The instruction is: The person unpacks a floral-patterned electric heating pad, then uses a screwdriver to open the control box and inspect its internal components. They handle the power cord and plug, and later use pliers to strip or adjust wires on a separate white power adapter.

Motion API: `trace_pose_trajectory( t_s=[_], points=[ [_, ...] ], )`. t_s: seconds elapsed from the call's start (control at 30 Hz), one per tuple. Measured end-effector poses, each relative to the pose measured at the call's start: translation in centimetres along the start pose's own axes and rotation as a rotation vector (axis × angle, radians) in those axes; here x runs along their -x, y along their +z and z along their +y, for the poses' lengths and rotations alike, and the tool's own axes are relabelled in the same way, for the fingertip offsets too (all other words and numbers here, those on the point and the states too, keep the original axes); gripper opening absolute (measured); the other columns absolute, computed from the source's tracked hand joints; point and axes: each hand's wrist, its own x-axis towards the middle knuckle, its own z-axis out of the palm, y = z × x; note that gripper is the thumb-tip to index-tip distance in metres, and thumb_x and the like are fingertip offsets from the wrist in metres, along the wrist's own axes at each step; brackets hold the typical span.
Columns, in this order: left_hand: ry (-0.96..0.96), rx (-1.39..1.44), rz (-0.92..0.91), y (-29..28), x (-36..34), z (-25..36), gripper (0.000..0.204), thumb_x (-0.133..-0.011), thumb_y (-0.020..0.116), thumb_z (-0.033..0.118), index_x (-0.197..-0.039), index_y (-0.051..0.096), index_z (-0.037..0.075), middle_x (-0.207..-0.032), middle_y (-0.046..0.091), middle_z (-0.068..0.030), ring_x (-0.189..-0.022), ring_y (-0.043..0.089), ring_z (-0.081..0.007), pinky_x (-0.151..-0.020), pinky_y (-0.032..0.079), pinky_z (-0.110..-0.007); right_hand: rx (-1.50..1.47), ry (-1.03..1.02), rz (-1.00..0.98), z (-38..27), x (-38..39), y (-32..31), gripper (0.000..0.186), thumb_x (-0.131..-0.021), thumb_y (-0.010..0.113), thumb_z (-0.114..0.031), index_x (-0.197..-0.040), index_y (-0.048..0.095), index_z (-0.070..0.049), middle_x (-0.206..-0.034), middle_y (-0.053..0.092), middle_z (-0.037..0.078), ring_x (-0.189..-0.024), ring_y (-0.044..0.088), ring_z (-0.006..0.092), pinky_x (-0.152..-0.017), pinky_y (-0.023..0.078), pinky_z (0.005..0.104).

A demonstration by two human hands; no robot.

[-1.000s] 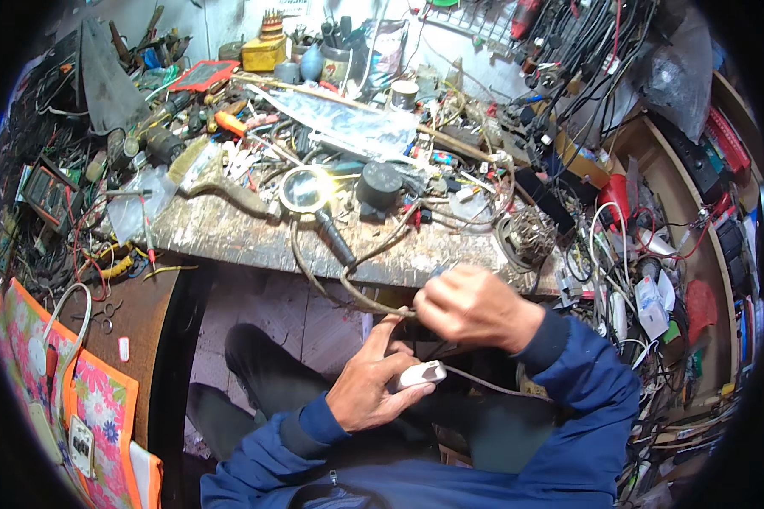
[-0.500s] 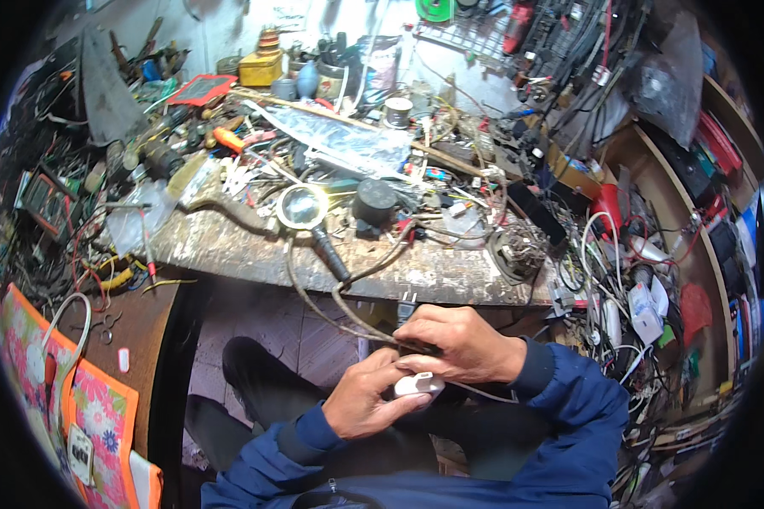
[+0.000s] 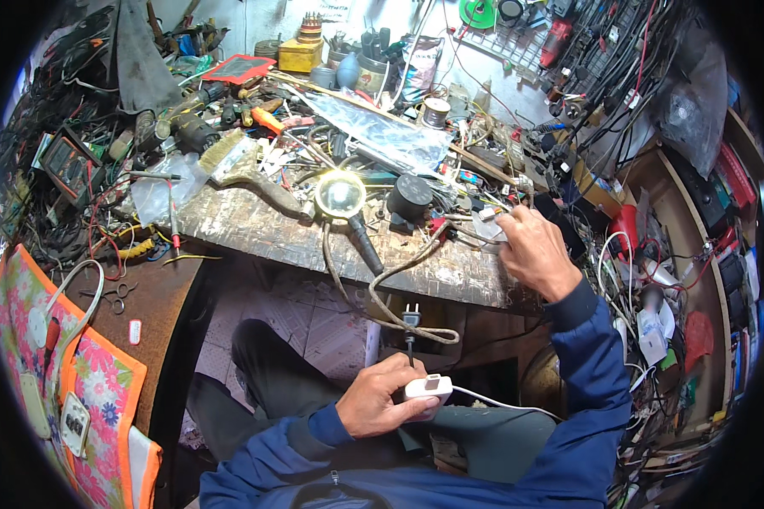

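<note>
My left hand (image 3: 380, 399) is closed round a small white plastic block (image 3: 429, 388) low over my lap. A white cable (image 3: 501, 400) runs from the block's right side. A black two-pin plug (image 3: 411, 316) points upward just beyond the left hand, its cord passing down behind the fingers. My right hand (image 3: 536, 250) reaches over the right part of the workbench, fingers curled together among small parts. Whatever its fingertips pinch, if anything, cannot be made out. A lit magnifying glass (image 3: 341, 195) lies on the bench, and its grey-brown cord (image 3: 416, 329) loops over the front edge.
Clutter covers the wooden workbench (image 3: 238, 216): a brush (image 3: 259, 174), a black round block (image 3: 409, 197), clear plastic and several tools. Tangled cables and a shelf (image 3: 683, 220) crowd the right. A floral orange-edged cloth (image 3: 102, 373) and small scissors (image 3: 115, 295) are at left.
My right hand has left the plug and cord by my left hand and moved up and right onto the bench. The left hand keeps the white block. The view has shifted.
</note>
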Motion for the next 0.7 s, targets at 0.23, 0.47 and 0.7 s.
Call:
trace_pose_trajectory(
  t_s=[0.23,0.47,0.7],
  points=[
    [-0.009,-0.005,0.002,-0.2,0.5,0.0,0.031,-0.087,0.081,0.021,-0.109,0.073,0.001,-0.095,0.064,-0.0109,-0.08,0.062,-0.0244,-0.073,0.052,-0.034,0.202,0.082,-0.201,1.8,-0.6,2.5,0.01,-0.081,0.062,-0.006,-0.086,0.069,-0.002,-0.088,0.067,0.022,-0.081,0.07,0.039,-0.071,0.057,0.0506],
    [0.018,0.025,0.196,1.2,3.3,-0.2,0.03,-0.081,0.086,0.014,-0.105,0.073,0.0,-0.096,0.065,-0.0138,-0.086,0.068,-0.0261,-0.075,0.055,-0.034,0.043,0.178,0.202,4.2,-2.5,-1.4,0.012,-0.095,0.061,-0.007,-0.088,0.055,0.001,-0.087,0.064,0.024,-0.082,0.066,0.0444,-0.07,0.052,0.0517],
    [0.125,0.023,0.12,1.5,4.1,-0.1,0.034,-0.083,0.085,0.015,-0.111,0.071,0.002,-0.098,0.063,-0.0094,-0.082,0.066,-0.0242,-0.073,0.056,-0.034,-0.082,0.242,0.536,4.6,-6.3,-7.5,0.005,-0.093,0.066,-0.005,-0.09,0.064,-0.001,-0.08,0.063,0.02,-0.073,0.064,0.0394,-0.065,0.049,0.0441]
  ],
)
